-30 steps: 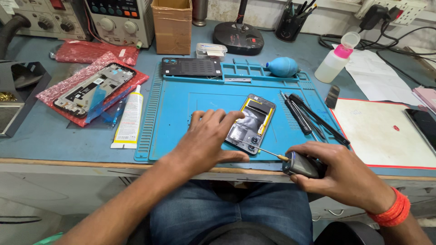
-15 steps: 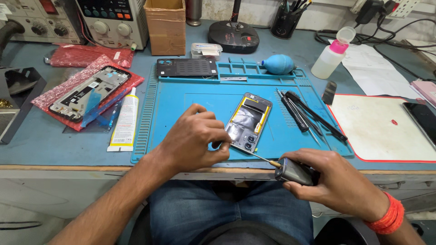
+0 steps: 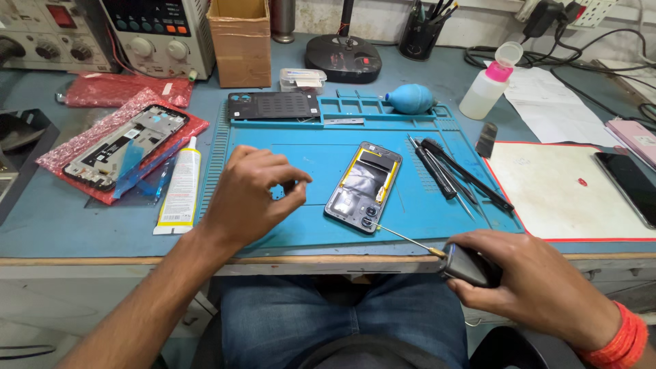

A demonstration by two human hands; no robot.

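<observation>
An opened phone (image 3: 362,186) with its back removed lies on the blue work mat (image 3: 287,147). My left hand (image 3: 249,198) hovers over the mat just left of the phone, thumb and forefinger pinched on a tiny dark piece. At the table's front edge, my right hand (image 3: 533,287) grips the dark handle of a screwdriver (image 3: 468,265). Its thin shaft points at the phone's near right corner.
Tweezers and dark tools (image 3: 451,171) lie right of the phone; a white pad (image 3: 560,195) carries another phone (image 3: 632,184). A glue tube (image 3: 179,188), a phone frame on red bubble wrap (image 3: 123,147), a back cover (image 3: 273,106), blue blower (image 3: 408,99) and bottle (image 3: 486,85) surround the mat.
My left hand has lifted off the phone and moved left with fingers pinched. The right hand has drawn the screwdriver back toward the table edge.
</observation>
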